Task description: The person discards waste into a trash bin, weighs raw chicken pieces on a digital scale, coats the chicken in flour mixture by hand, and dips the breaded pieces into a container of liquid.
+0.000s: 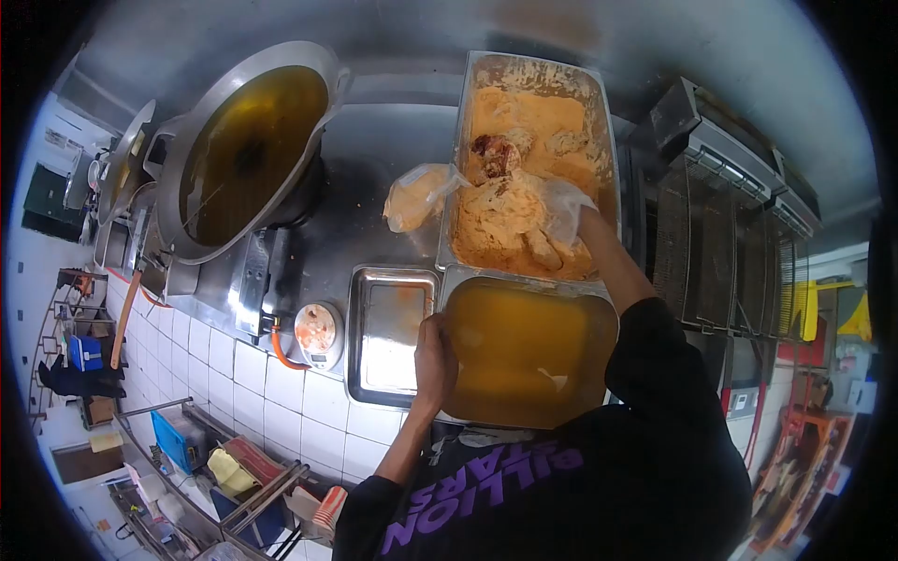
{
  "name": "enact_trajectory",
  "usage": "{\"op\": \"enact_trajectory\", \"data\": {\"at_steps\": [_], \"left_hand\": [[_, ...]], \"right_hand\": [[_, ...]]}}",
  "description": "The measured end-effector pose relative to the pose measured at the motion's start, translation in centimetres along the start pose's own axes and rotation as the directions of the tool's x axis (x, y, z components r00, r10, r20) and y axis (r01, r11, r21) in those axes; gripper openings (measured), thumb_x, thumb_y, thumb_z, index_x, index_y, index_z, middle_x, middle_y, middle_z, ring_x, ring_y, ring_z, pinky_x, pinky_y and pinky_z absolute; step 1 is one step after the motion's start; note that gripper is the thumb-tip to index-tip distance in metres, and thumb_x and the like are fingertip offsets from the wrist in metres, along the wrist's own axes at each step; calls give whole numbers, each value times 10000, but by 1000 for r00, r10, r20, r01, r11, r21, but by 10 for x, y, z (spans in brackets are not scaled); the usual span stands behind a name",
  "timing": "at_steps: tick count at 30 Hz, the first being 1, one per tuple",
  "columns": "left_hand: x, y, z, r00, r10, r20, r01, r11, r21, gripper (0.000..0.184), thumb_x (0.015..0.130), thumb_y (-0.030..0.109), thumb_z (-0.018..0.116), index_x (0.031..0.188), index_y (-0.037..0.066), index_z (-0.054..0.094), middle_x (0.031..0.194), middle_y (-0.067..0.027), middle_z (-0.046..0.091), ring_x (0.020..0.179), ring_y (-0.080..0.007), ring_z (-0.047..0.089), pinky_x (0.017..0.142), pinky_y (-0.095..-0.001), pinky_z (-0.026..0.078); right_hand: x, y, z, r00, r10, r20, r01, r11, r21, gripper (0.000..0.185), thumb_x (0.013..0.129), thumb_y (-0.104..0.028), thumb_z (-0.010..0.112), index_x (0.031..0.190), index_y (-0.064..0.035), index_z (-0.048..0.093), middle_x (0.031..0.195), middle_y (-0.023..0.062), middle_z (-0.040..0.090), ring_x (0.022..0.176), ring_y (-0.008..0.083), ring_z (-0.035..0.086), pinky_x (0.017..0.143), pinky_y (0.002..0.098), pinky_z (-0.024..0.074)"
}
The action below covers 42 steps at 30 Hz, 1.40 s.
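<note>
Nearest the lens is a black sweatshirt with purple lettering (505,486), its sleeves reaching forward to both hands. The right hand (564,210), in a clear plastic glove, is down among pale, powder-crusted lumps (505,208) in a deep, rectangular metal tray (541,67) of orange-tan powder; whether its fingers are closed on one, I cannot tell. The bare left hand (432,363) rests with curled fingers at the near-left edge of a rounded metal pan (453,277) of cloudy amber liquid — how firmly it grips is unclear.

Working well here likely means turning lumps loosely, pressing powder into folds, and covering the dark reddish piece (496,156), which shows bare patches. Keeping the glove dry should limit clumping.

Beside the pan sits a shallow, shiny steel tray (351,337), then a round-topped white scale (316,327) with orange smears. A clear bag of tan powder (416,196) lies on the grey steel counter (365,140). Farther out: a huge metal wok (168,201) of dark yellow liquid, white tiles (281,402), and, rightward, tall wire racks (706,243).
</note>
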State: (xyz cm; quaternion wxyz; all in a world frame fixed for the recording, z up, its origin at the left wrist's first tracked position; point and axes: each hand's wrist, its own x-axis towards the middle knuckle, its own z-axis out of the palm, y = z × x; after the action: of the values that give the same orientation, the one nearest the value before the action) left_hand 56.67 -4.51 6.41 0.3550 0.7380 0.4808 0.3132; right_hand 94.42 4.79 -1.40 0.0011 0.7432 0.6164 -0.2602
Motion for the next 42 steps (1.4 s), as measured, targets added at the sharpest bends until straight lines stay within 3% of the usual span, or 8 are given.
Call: {"op": "enact_trajectory", "data": {"at_steps": [5, 13, 19, 28, 32, 34, 37, 42], "left_hand": [[5, 10, -8, 958, -259, 121, 274, 954, -126, 288, 852, 3, 474, 1134, -47, 443, 1044, -259, 533, 930, -369, 552, 791, -408, 449], [101, -14, 13, 974, -200, 104, 217, 957, -190, 595, 845, 245, 579, 1290, -66, 338, 982, -275, 570, 915, -372, 580, 818, -391, 453], [139, -20, 53, 993, -112, 46, 102, 979, 179, 463, 782, 77, 530, 1184, -64, 349, 851, -325, 569, 812, -471, 569, 714, -525, 455], [150, -26, 59, 997, 72, 2, -71, 987, 146, 438, 759, 16, 496, 1166, -41, 346, 855, -323, 558, 732, -475, 569, 672, -555, 447], [149, -12, 60, 996, -55, 64, 49, 994, 94, 516, 758, 23, 482, 1256, -16, 354, 880, -320, 573, 817, -482, 556, 722, -545, 432], [149, -12, 59, 996, -15, 89, 4, 993, 117, 500, 772, 36, 495, 1233, -47, 321, 902, -319, 560, 755, -478, 570, 687, -556, 447], [149, -14, 60, 998, 4, 64, -13, 992, 127, 487, 775, 42, 490, 1225, -46, 325, 878, -309, 572, 753, -473, 571, 686, -555, 447], [149, -16, 60, 998, 48, 41, -53, 992, 117, 469, 777, 52, 497, 1210, -40, 344, 822, -298, 586, 733, -464, 578, 680, -553, 448]], "right_hand": [[-13, -92, -4, 995, -87, 44, 94, 978, -186, 302, 842, -251, 525, 1028, -23, 596, 990, 133, 612, 908, 244, 581, 759, 349, 458], [23, -106, 2, 986, -41, -164, -10, 954, -300, 239, 882, -207, 475, 945, -24, 616, 931, 115, 624, 890, 202, 586, 708, 335, 463], [-23, -55, -6, 987, -158, -24, 144, 945, -295, 248, 806, -221, 533, 962, -54, 629, 998, 122, 614, 954, 246, 558, 796, 379, 426], [-86, -53, -19, 968, -251, 19, 197, 709, -677, 192, 818, -199, 518, 898, -47, 603, 994, 108, 598, 897, 224, 541, 767, 357, 436], [-54, -95, -16, 934, 34, 356, 61, 966, -252, 403, 703, -240, 599, 1025, 3, 604, 1111, 203, 565, 978, 283, 569, 815, 345, 482], [-37, -106, -12, 876, -102, 472, 228, 949, -218, 215, 782, -211, 538, 801, -3, 589, 749, 155, 569, 702, 223, 530, 654, 383, 438], [-26, -137, -16, 841, 150, 520, -54, 979, -196, 285, 773, -278, 573, 769, 5, 601, 729, 179, 576, 642, 244, 523, 637, 398, 447], [-7, -107, 41, 968, 7, 250, -26, 997, 72, 324, 791, -314, 578, 773, 8, 610, 771, 158, 603, 644, 255, 528, 651, 381, 455]]}}
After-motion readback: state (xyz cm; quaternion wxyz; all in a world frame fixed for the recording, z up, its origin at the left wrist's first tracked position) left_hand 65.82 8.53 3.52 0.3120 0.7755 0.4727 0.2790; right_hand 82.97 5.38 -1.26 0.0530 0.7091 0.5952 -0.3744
